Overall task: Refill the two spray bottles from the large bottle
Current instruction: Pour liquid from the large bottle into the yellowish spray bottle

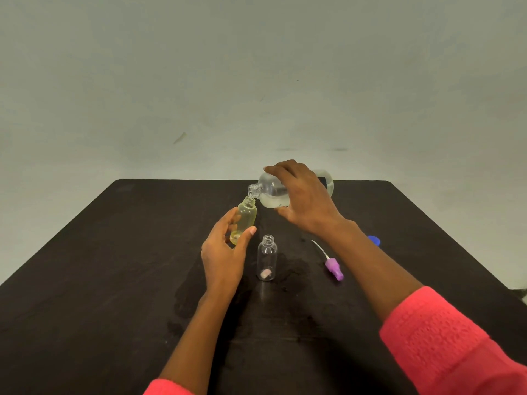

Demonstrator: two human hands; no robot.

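Dark tabletop (114,280), plain grey wall (256,81) behind. Your right hand (305,201) grips the large bottle (269,192) from above, fingers (275,168) clamped over its body, thumb underneath. Its long axis is near horizontal, with the neck pointing to your left and slightly down. The mouth sits right over the open neck of the yellow spray bottle (247,216); touching or just apart, can't tell.

Your left hand (225,252) holds that bottle near upright, thumb in front, fingers wrapped behind. Key relation: mouth over neck. Any extra tilt has to keep the two in line.

Contents:
- **Large bottle:** clear liquid pooled along the low side, partly full.
- **Yellow spray bottle:** only a shallow layer at the bottom, so I judge this fill is at an early stage.
- **Clear spray bottle (267,258):** stands open and upright just right of your left hand, nearer you. Something small and pinkish sits at its base, and I can't make out any liquid.

Purple spray head (334,268) with its dip tube lies right of the clear bottle. Blue cap (374,240) is farther right, partly behind your right forearm. What look like wet patches (295,270) surround the clear bottle, so spill risk is real. Tilt slowly.
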